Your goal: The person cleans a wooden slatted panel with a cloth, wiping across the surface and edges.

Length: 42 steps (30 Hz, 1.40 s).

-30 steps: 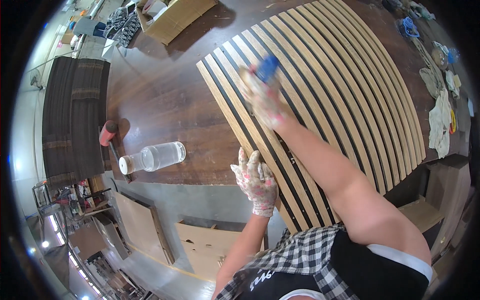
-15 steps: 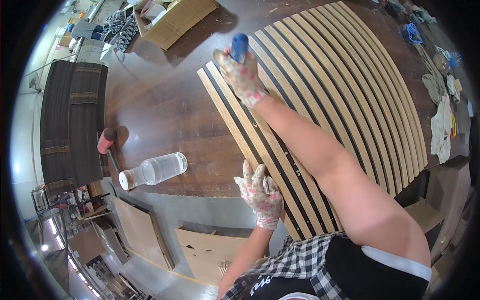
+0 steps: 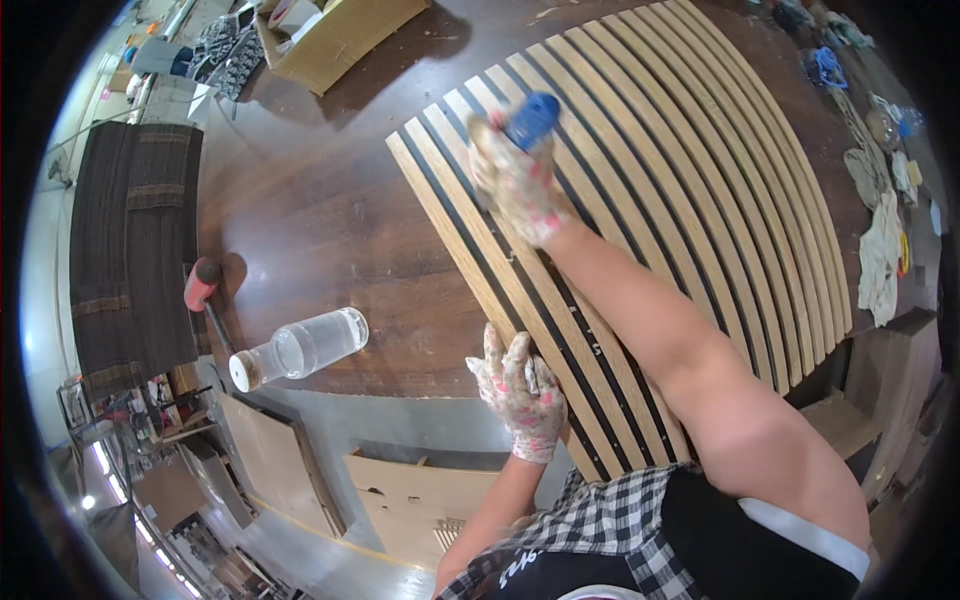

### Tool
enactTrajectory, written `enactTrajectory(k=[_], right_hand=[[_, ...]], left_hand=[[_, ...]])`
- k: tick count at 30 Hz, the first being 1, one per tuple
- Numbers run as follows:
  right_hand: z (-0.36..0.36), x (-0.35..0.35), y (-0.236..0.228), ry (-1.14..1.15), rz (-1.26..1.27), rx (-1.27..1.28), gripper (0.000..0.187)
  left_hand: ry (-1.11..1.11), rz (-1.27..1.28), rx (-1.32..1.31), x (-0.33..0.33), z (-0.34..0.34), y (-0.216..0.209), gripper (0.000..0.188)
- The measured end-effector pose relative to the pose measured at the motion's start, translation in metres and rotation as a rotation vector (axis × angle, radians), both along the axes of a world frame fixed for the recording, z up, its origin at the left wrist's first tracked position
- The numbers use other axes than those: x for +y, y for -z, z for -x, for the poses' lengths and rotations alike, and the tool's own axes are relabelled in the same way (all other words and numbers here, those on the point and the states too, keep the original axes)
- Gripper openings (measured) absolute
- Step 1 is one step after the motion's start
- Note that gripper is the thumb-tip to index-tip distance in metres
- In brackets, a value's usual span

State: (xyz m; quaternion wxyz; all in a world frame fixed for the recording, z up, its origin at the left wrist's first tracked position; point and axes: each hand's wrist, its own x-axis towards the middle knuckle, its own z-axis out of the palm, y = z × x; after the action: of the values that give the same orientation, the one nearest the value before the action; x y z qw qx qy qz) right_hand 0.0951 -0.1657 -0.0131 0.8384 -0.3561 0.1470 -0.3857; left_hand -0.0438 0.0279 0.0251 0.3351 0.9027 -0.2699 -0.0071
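Slatted panel, wood on dark backing: centre to upper right of frame, on desk.
Right hand, gloved: closed around blue tool, upper centre; working end hidden.
Left hand, gloved: fingers loosely spread at panel's left edge.
Step, apparently: working the slats' surface; next stroke likely calls for even pressure, panel steadied.
Obstruction: right forearm covers several slats.
Others: clear bottle, red mallet, left; cardboard box, upper left; pale rag, far right.

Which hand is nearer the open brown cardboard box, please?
Right: right hand over the tan slatted wooden panel, right of the box; left hand farther, at the panel's left edge.
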Motion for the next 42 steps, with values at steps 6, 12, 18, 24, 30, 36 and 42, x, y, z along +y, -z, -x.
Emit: enactTrajectory(k=[6,12,18,24,30,36,42], right_hand=[[0.079,0.048,-0.026,-0.205,-0.048,-0.314,0.01],[-0.054,-0.023,-0.037,-0.126,0.001,0.171,0.017],[0.015,0.034,0.008,-0.06,-0.177,0.062,0.032],[-0.052,-0.008,-0.031,-0.051,-0.159,0.125,0.01],[-0.052,-0.003,-0.014,-0.033,-0.037,0.007,0.007],[-0.067,-0.014,-0.027,-0.049,-0.062,0.086,0.01],[-0.107,-0.047,0.0,-0.277,-0.55,-0.499,0.012]], left_hand=[[-0.001,-0.092,-0.063,0.011,-0.002,0.004,0.032],[0.011,-0.042,-0.052,0.001,0.002,0.003,0.031],[-0.006,-0.105,-0.049,0.012,-0.002,0.002,0.032],[-0.033,-0.032,-0.075,0.007,-0.002,0.006,0.029],[-0.026,-0.045,-0.036,0.008,-0.002,0.001,0.031],[-0.047,-0.025,-0.01,0.005,0.001,0.003,0.034],[0.002,-0.043,-0.003,0.008,0.0,0.002,0.034]])
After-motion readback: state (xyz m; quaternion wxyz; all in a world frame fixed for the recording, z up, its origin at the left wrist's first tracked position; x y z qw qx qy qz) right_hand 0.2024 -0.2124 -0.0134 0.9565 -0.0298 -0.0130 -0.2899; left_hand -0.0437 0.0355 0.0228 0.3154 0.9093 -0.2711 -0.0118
